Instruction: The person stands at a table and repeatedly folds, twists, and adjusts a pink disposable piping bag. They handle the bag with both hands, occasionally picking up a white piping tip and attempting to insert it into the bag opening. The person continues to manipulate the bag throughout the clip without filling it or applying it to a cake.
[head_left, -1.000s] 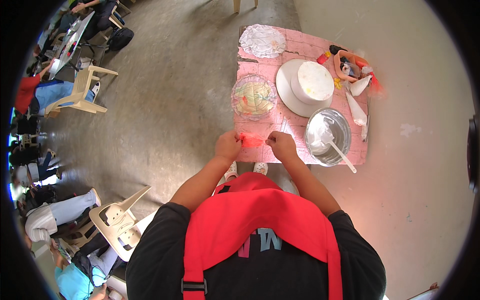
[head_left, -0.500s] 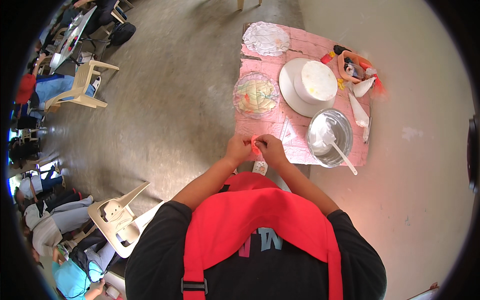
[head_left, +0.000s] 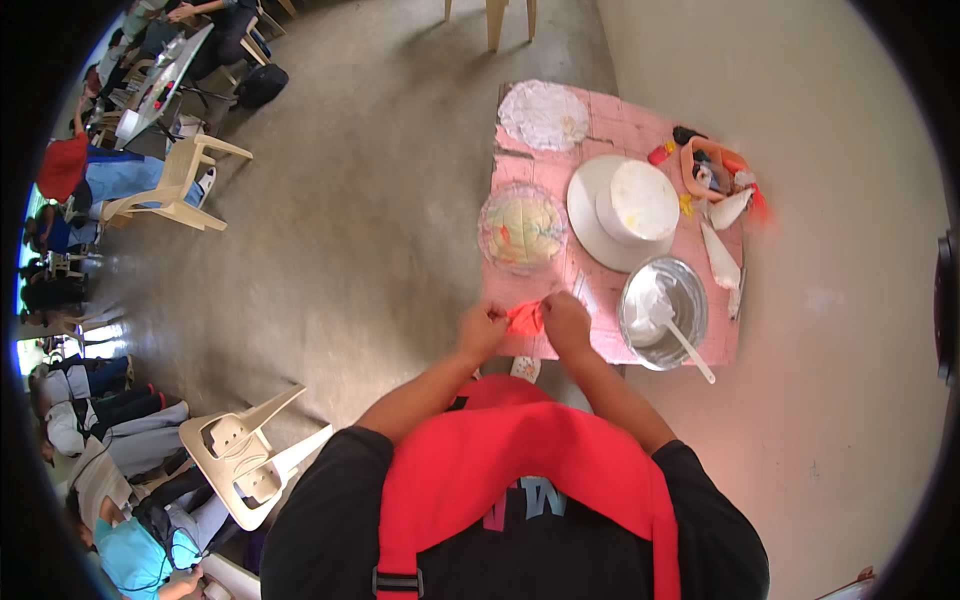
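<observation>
Red plastic film (head_left: 524,319) is pinched by left hand (head_left: 482,333) and right hand (head_left: 567,325); a metal bowl (head_left: 692,298) holds white cream (head_left: 646,318) and a spatula (head_left: 690,352).

Two piping bags (head_left: 721,258), one bowl (head_left: 693,290)

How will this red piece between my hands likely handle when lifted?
The red piece is probably floppy, since it looks crumpled between the left hand and right hand. It's likely light too, looking thin and merely pinched.
</observation>
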